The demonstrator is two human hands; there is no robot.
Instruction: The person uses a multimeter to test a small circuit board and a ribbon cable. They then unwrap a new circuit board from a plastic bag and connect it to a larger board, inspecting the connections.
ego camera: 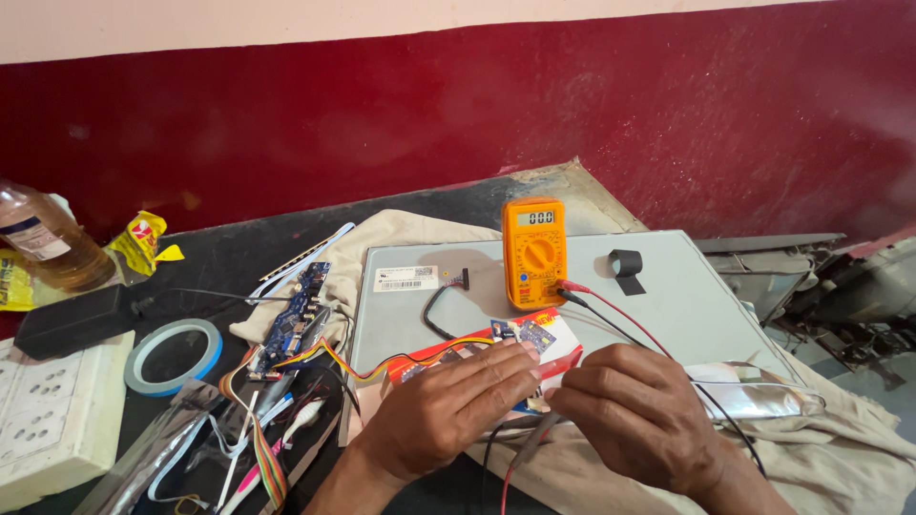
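a deep red wall [477, 114] fills the top of the frame, a pale band above it. below runs a dark worktable [229, 257], and across the middle of the frame lies a grey metal panel [668, 305], the back of a flat screen by the look of it, resting on a beige cloth [840, 448]. at far left sit a white switchboard [52, 410] and a black adapter brick [72, 324], with a bottle of amber liquid [43, 243] in the upper left corner.

on the panel, just above centre, stands a yellow multimeter [534, 253], its red and black leads [620, 319] trailing down toward the hands. left of centre a blue circuit board [296, 319] lies on the cloth, a striped ribbon cable [353, 362] running from it toward the hands. a ring of blue tape [174, 355] lies lower left, a strip of black tape [627, 270] is stuck on the panel.

the left hand [448, 415] lies flat, fingers straight and together, pressing down on a small red and white box [534, 343] at lower centre. the right hand [639, 410] is curled beside it, fingertips at the box's lower edge; i cannot tell what, if anything, it pinches.

what worries me: the leads and loose wires cross under both wrists, so a tug could drag the multimeter over or pull the ribbon cable off the bare board. a stray probe tip could bridge contacts on that board.
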